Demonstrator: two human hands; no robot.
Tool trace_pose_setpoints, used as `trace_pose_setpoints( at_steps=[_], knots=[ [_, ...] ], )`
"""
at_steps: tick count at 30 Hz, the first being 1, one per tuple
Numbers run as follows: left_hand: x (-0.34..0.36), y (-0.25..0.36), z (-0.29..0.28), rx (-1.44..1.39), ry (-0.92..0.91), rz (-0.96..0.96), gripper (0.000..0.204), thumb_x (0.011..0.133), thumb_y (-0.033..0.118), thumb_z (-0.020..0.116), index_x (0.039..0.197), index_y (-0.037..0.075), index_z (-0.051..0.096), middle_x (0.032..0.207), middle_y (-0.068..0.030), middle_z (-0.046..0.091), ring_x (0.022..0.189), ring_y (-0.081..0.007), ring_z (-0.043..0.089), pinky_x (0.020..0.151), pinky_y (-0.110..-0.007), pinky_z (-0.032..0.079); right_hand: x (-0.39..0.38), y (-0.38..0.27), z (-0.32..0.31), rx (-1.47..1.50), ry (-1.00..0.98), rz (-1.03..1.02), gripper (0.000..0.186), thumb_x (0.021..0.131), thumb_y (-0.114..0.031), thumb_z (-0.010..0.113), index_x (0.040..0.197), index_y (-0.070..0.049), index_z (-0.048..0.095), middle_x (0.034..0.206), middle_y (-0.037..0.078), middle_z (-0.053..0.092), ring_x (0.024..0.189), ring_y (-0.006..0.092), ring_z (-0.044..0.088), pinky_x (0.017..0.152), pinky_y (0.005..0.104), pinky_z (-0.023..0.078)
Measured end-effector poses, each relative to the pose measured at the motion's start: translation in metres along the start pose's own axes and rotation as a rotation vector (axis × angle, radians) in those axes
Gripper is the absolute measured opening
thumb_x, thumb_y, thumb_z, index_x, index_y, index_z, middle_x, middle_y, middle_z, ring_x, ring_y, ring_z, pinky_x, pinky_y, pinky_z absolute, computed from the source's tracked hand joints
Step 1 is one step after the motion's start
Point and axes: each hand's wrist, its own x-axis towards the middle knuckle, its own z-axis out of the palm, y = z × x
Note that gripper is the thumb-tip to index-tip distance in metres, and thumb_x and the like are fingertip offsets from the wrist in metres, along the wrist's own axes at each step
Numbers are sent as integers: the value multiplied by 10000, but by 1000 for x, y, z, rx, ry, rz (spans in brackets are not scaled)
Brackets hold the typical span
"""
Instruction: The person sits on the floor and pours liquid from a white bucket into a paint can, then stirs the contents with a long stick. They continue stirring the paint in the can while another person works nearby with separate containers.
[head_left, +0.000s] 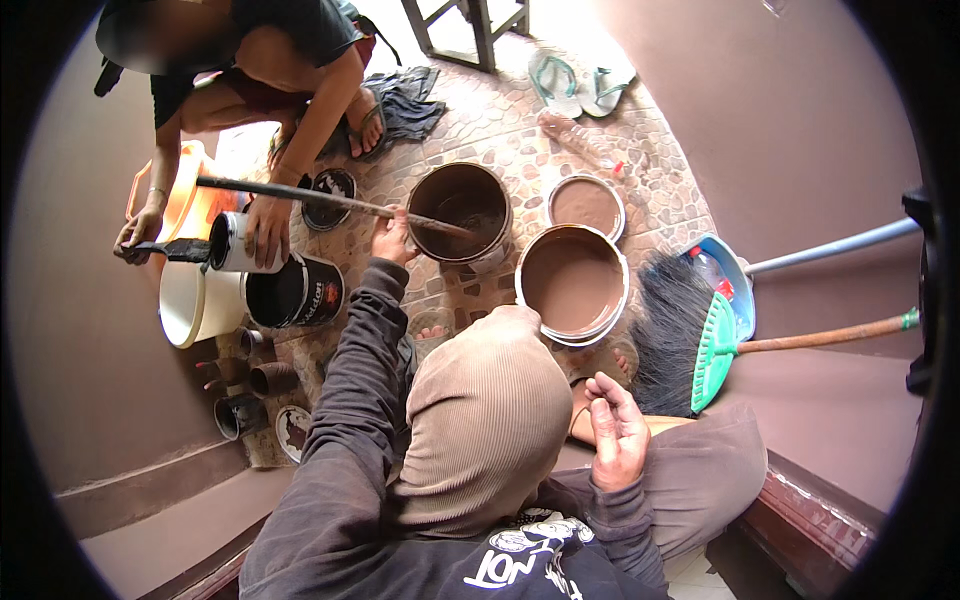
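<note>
My left hand (pixel 393 237) is closed round a long dark stick (pixel 290 190), whose lower end reaches into a bucket (pixel 460 190) with dark brown liquid. My right hand (pixel 617 430) is raised at the lower right, fingers loosely bent and holding nothing. Tan ribbed cloth (pixel 475 410) over what looks like my bent knee lies between my arms. A fuller bucket (pixel 572 285) of brown paint stands nearer me, a smaller tub (pixel 585 207) of similar paint behind it. A crouching co-worker (pixel 330 80) at the upper left holds a white can (pixel 245 243) and a black, flat-ended tool (pixel 185 250).
At the left stand an orange tub (pixel 180 190), a cream bucket (pixel 185 305), a black pail (pixel 295 295) and several small cans (pixel 272 378). At the right are a broom (pixel 715 355) and blue dustpan (pixel 740 280). Sandals (pixel 585 80) and a plastic bottle (pixel 580 140) lie behind.
</note>
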Motion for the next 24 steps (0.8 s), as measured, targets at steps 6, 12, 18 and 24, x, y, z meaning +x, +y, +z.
trace_pose_setpoints(
  at_steps=[6, 12, 18, 24],
  knots=[
    [-41, -1, 36, 70, 62, 22, 211, 884, 355, 581, 998, 207, 482, 721, 77, 345, 602, -63, 389, 542, -384, 534, -2, -9, -3, 53, -38, -35, 313, 888, -90, 572, 1162, 52, 524, 1073, 107, 559, 979, 152, 536, 866, 266, 421],
    [-58, -15, 47, 98, 71, 84, 196, 885, 307, 595, 955, 140, 521, 715, 48, 487, 602, -59, 445, 464, -293, 430, -2, -9, -6, 62, -24, -31, 317, 883, -85, 577, 1164, 51, 523, 1059, 95, 576, 965, 138, 539, 867, 259, 424],
    [-35, 48, 76, 619, -65, 384, 302, 811, 275, 663, 932, 9, 587, 708, -133, 640, 670, -248, 623, 637, -353, 482, 24, -27, 8, -145, 50, -9, 298, 855, -106, 615, 1099, 60, 569, 916, 78, 615, 784, 101, 555, 733, 229, 463],
    [-49, 83, 131, 1175, -528, 637, 263, 864, 257, 553, 1035, 63, 600, 885, -211, 632, 843, -345, 616, 732, -381, 473, 152, -46, 69, -197, -218, -318, 410, 818, -265, 677, 1077, 38, 580, 774, 52, 607, 685, 98, 558, 633, 236, 473]
  ],
)
